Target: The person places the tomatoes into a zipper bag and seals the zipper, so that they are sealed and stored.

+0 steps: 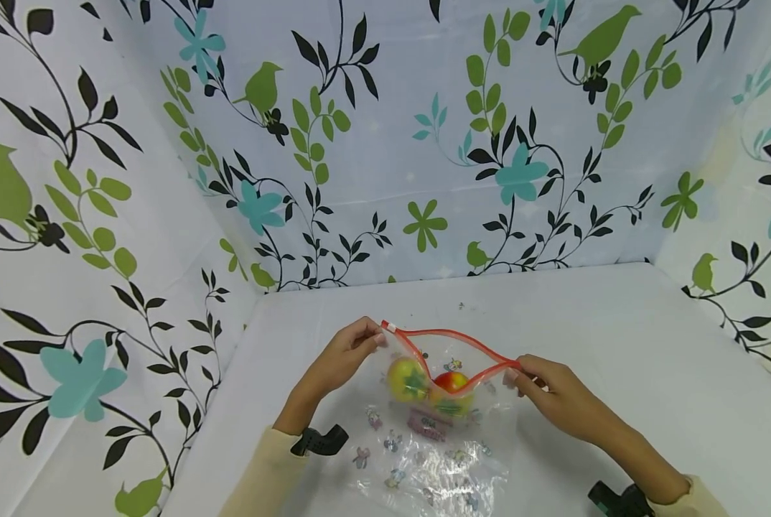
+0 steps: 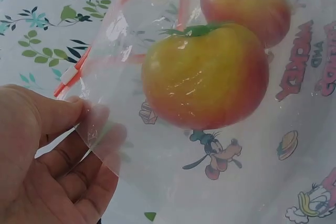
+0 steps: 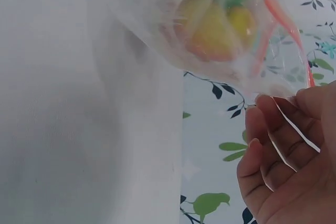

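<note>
A clear zip bag [image 1: 424, 459] with cartoon prints and a red zip edge hangs between both hands, its mouth spread apart. Two red-yellow toy-like tomatoes with green tops are inside: one tomato [image 1: 408, 379] on the left, another tomato [image 1: 451, 391] beside it. My left hand [image 1: 349, 352] pinches the bag's upper left corner near the white slider [image 2: 69, 73]. The upper right corner, by the red zip, is pinched between thumb and fingers of my right hand [image 1: 553, 395]. In the left wrist view, the nearer tomato [image 2: 206, 77] partly covers the other.
A white table [image 1: 321, 309] lies under the bag. Cloth with printed leaves, birds and flowers hangs behind it [image 1: 372, 165] and at both sides. Dark camera straps sit on both wrists.
</note>
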A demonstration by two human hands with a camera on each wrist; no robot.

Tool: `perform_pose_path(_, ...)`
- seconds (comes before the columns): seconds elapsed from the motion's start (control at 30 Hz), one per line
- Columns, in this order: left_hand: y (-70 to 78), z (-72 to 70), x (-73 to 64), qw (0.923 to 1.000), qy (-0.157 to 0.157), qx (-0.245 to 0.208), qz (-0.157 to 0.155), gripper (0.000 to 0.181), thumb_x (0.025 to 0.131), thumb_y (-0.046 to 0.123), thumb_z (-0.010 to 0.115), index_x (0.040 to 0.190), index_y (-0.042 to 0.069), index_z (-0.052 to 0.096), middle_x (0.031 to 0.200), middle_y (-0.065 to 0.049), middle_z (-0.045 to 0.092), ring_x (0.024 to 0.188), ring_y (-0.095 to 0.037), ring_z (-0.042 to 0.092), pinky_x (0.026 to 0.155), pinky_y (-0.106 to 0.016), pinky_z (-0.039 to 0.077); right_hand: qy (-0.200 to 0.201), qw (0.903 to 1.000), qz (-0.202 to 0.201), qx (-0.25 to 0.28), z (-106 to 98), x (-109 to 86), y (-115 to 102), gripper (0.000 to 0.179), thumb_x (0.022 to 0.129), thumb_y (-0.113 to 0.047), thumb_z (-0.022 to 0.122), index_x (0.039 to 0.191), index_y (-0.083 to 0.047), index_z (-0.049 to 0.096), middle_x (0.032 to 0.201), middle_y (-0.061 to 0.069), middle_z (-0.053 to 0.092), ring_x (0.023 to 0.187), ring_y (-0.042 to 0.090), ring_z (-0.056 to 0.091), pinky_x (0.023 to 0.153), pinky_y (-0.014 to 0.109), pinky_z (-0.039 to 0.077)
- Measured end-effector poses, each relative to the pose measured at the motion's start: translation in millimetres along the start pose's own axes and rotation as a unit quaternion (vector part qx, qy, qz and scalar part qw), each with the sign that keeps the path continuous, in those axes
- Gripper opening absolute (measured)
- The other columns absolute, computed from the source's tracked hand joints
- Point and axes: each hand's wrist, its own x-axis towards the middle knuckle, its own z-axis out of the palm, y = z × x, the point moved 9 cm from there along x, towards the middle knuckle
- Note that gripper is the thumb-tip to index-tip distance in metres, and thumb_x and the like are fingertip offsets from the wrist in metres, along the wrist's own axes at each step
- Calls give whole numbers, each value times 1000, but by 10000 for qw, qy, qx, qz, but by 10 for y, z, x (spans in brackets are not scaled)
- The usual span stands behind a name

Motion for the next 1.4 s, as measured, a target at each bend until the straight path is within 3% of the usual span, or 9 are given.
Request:
perform_pose_path(0.13,-68,-44,-31,9998,173,-21,-90,18,111,20,55,115,4,62,115,-13,68,113,-28,65,101,-30,53,201,9997,-34,-159,-30,18,-3,13,109,-22,61,105,-20,73,94,-9,72,83,9,65,67,28,55)
perform_pose_path(0.23,-131,-104,-84,9990,383,-94,-195,20,112,22,54,115,4,61,115,-15,69,114,-32,66,100,-30,53,363,9990,53,-236,-69,16,30,15,109,-23,60,99,-20,71,92,-6,72,82,13,66,64,27,53)
perform_pose_path(0.37,-239,-168,-144,9966,715,-138,-373,21,111,27,56,114,7,60,112,-11,69,111,-25,68,100,-31,54,642,9975,158,-267,-119,20,90,18,109,-23,59,94,-20,68,89,-7,71,81,22,65,61,26,50)
perform_pose_path(0.43,-294,-173,-173,9954,831,-167,-451,20,111,28,57,113,8,61,110,-9,68,109,-22,67,101,-33,54,735,9967,207,-273,-127,31,113,17,109,-23,60,95,-19,68,89,-8,70,81,19,64,62,26,51)
perform_pose_path(0.57,-371,-129,-214,9951,842,-216,-480,21,111,29,57,111,8,60,107,-9,68,107,-20,67,102,-36,53,859,9956,217,-317,-148,56,112,16,109,-22,60,96,-17,68,87,-6,71,81,11,65,62,26,51)
perform_pose_path(0.67,-403,-106,-258,9948,848,-188,-525,20,110,29,58,108,9,61,105,-8,69,106,-19,67,100,-37,53,934,9947,196,-390,-179,70,101,17,109,-20,61,95,-16,69,83,-4,70,77,12,64,60,25,49)
perform_pose_path(0.93,-475,-87,-399,9935,948,-133,-611,21,109,30,61,103,10,63,99,-7,70,98,-18,66,93,-43,54,577,9962,211,-610,-183,182,158,21,109,-21,61,90,-17,70,77,-9,65,70,13,59,58,25,47)
perform_pose_path(1.13,-554,-69,-434,9931,932,-105,-701,22,109,30,61,101,10,63,97,-6,70,96,-19,65,86,-33,51,360,9982,98,-462,-140,278,251,22,108,-20,61,89,-16,71,75,-8,63,68,12,56,59,25,44)
perform_pose_path(1.4,-667,-56,-452,9939,855,-106,-692,19,109,28,60,102,10,63,98,-6,71,98,-17,64,85,-30,51,104,9989,362,-294,-36,366,397,23,108,-24,61,91,-14,71,76,-7,64,75,16,60,65,26,47)
